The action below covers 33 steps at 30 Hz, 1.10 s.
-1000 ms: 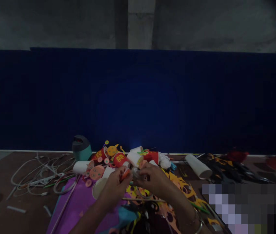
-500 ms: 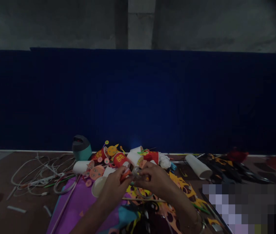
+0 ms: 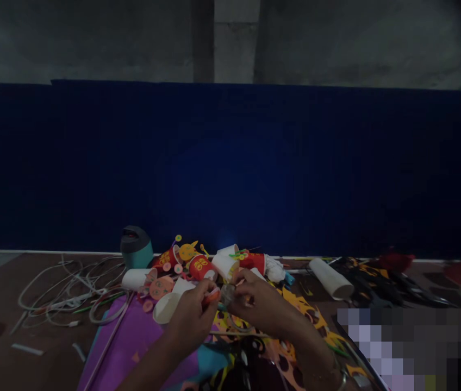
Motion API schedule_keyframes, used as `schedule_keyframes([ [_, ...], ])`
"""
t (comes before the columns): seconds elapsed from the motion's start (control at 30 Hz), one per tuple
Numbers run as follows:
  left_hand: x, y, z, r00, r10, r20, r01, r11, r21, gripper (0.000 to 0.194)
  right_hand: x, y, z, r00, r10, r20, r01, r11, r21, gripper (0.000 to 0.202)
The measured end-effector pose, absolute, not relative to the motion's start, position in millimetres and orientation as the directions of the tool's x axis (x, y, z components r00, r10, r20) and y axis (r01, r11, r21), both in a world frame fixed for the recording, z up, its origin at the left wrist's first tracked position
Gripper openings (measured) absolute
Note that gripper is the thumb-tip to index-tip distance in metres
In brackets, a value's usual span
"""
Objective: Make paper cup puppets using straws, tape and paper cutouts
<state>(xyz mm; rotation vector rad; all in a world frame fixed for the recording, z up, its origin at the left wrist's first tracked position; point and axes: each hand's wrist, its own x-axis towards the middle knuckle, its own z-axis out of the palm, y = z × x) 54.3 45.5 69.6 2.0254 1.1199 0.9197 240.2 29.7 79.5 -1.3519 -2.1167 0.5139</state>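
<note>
Head view: two hands, apart, over a cluttered tabletop [image 3: 0,364].
The left hand [image 3: 195,312] pinched an orange piece [image 3: 213,296] at its one o'clock. The right hand [image 3: 255,302], three o'clock, gripped a translucent item [image 3: 227,294], identity unclear. Risk: a loosened pinch could have dropped the piece toward the white paper cup [image 3: 165,309], nine o'clock.

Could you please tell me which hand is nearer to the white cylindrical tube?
Right. The right hand is to the left of the white cylindrical tube, apart from it; the left hand is farther left, on the far side of the right hand.
</note>
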Motion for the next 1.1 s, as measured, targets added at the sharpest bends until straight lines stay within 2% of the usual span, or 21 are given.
schedule_keyframes([
  [0.2, 52.6, 42.3, 71.1, 0.373, 0.895, 0.243, 0.423, -0.398, 0.814, 0.009, 239.3, 31.5, 82.5, -0.234, 0.935, 0.267, 0.773, 0.346, -0.533, 0.035],
  [0.37, 50.4, 43.4, 76.0, 0.337, 0.917, 0.212, 0.402, -0.344, 0.849, 0.015, 238.1, 31.0, 80.5, -0.216, 0.944, 0.249, 0.692, 0.328, -0.643, 0.011],
  [0.43, 51.6, 43.3, 77.3, 0.343, 0.920, 0.190, 0.400, -0.326, 0.856, 0.017, 237.1, 28.5, 81.8, -0.175, 0.960, 0.216, 0.679, 0.277, -0.680, 0.022],
  [0.5, 53.3, 43.0, 78.2, 0.344, 0.923, 0.173, 0.392, -0.308, 0.867, 0.020, 236.0, 25.7, 84.6, -0.207, 0.957, 0.203, 0.668, 0.290, -0.685, 0.027],
  [0.6, 55.1, 42.4, 80.7, 0.328, 0.933, 0.150, 0.354, -0.269, 0.896, 0.022, 233.5, 24.5, 87.8, -0.323, 0.917, 0.233, 0.591, 0.387, -0.708, 0.019],
  [0.67, 55.6, 42.1, 83.0, 0.320, 0.939, 0.122, 0.320, -0.228, 0.920, 0.021, 230.7, 26.7, 86.7, -0.334, 0.902, 0.272, 0.484, 0.412, -0.772, 0.019],
  [0.73, 56.1, 41.8, 84.4, 0.301, 0.951, 0.075, 0.283, -0.164, 0.945, 0.017, 227.1, 30.3, 83.5, -0.283, 0.918, 0.279, 0.380, 0.375, -0.846, 0.017],
  [0.83, 57.4, 42.4, 83.0, 0.262, 0.964, -0.042, 0.200, -0.012, 0.980, 0.011, 222.2, 34.9, 79.4, -0.193, 0.960, 0.203, 0.294, 0.254, -0.921, 0.009],
  [0.97, 57.3, 47.7, 75.6, 0.287, 0.944, -0.164, 0.002, 0.170, 0.985, 0.022, 223.2, 37.6, 77.9, -0.160, 0.964, 0.210, 0.309, 0.251, -0.917, 0.006],
  [1.1, 53.1, 57.3, 66.2, 0.431, 0.866, -0.253, -0.178, 0.357, 0.917, 0.031, 233.9, 42.5, 74.6, -0.056, 0.967, 0.248, 0.348, 0.251, -0.903, 0.008],
])
